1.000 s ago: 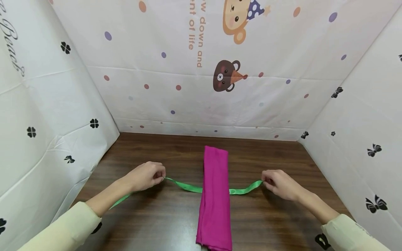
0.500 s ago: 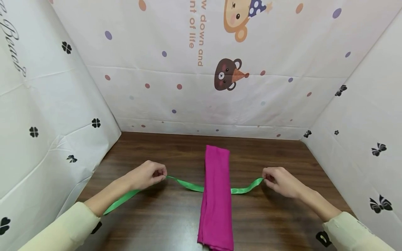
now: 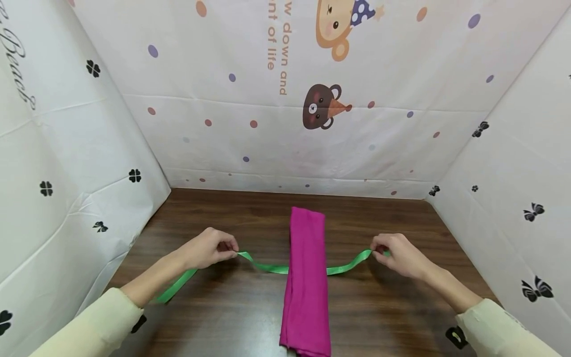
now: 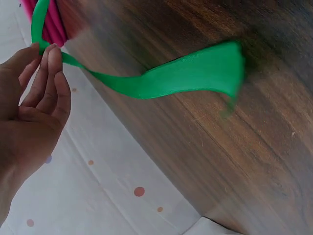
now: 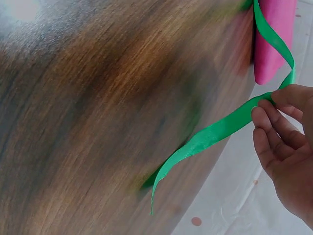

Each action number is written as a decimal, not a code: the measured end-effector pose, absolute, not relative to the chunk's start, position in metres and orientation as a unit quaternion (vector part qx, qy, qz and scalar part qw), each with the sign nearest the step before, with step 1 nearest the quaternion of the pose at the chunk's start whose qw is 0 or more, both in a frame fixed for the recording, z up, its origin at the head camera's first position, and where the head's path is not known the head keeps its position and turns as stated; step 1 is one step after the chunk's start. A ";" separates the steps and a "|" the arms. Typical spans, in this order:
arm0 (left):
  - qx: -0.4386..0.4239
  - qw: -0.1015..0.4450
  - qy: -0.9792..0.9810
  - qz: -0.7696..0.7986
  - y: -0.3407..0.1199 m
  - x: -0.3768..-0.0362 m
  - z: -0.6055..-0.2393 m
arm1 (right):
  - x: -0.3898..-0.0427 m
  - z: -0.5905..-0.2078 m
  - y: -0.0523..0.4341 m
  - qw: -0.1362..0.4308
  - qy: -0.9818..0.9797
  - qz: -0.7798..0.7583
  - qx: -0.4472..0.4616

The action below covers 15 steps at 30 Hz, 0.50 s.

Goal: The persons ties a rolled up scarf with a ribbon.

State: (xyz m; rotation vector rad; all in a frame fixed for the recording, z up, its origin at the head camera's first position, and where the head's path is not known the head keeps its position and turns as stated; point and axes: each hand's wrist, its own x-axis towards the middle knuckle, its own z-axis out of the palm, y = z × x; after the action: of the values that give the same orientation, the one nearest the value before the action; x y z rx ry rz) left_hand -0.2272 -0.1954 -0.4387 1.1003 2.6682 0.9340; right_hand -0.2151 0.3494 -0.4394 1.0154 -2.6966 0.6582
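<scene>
1. left hand [image 3: 209, 248] and right hand [image 3: 399, 255] each pinch the green ribbon [image 3: 267, 267], lifted off the wood, likely for slack.
2. ribbon passes under the folded magenta cloth [image 3: 307, 282] mid-tabletop [image 3: 232, 317], reaching the near edge.

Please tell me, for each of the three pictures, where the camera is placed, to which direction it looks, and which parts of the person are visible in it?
Head: worn high, looking forward and down at the wooden table; shows both forearms, the left hand and right hand, each with a grip on the green ribbon running under the folded magenta cloth.
Left wrist: beside the left hand, facing the fingers pinching the ribbon.
Right wrist: beside the right hand, facing its pinch and the ribbon's loose end.
Shared: all three show ribbon, cloth and table.
</scene>
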 end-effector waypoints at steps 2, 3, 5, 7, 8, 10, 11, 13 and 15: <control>0.354 0.049 0.881 0.310 -0.194 -0.227 -0.440 | -0.216 -0.439 0.348 0.093 -0.910 0.223 0.338; 0.351 0.042 0.882 0.311 -0.193 -0.227 -0.440 | -0.216 -0.438 0.347 0.091 -0.911 0.223 0.335; 0.343 0.023 0.884 0.317 -0.190 -0.227 -0.441 | -0.216 -0.438 0.346 0.084 -0.913 0.225 0.330; 0.338 -0.003 0.883 0.326 -0.188 -0.225 -0.442 | -0.216 -0.437 0.344 0.077 -0.914 0.228 0.328; 0.337 -0.017 0.882 0.331 -0.186 -0.224 -0.443 | -0.216 -0.437 0.343 0.075 -0.913 0.228 0.330; 0.333 -0.042 0.879 0.339 -0.183 -0.222 -0.443 | -0.217 -0.436 0.341 0.077 -0.910 0.230 0.336; 0.330 -0.053 0.878 0.343 -0.182 -0.222 -0.444 | -0.217 -0.435 0.340 0.079 -0.907 0.233 0.341; 0.327 -0.073 0.876 0.347 -0.180 -0.221 -0.445 | -0.217 -0.434 0.338 0.089 -0.902 0.238 0.349; 0.324 -0.087 0.875 0.349 -0.178 -0.221 -0.445 | -0.217 -0.434 0.337 0.094 -0.900 0.247 0.347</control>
State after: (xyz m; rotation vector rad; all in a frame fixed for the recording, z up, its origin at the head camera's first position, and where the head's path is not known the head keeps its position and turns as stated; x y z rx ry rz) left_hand -0.2207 -0.1782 -0.4452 1.0777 2.9119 1.1632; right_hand -0.2165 0.3365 -0.4337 1.0300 -2.6699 0.7332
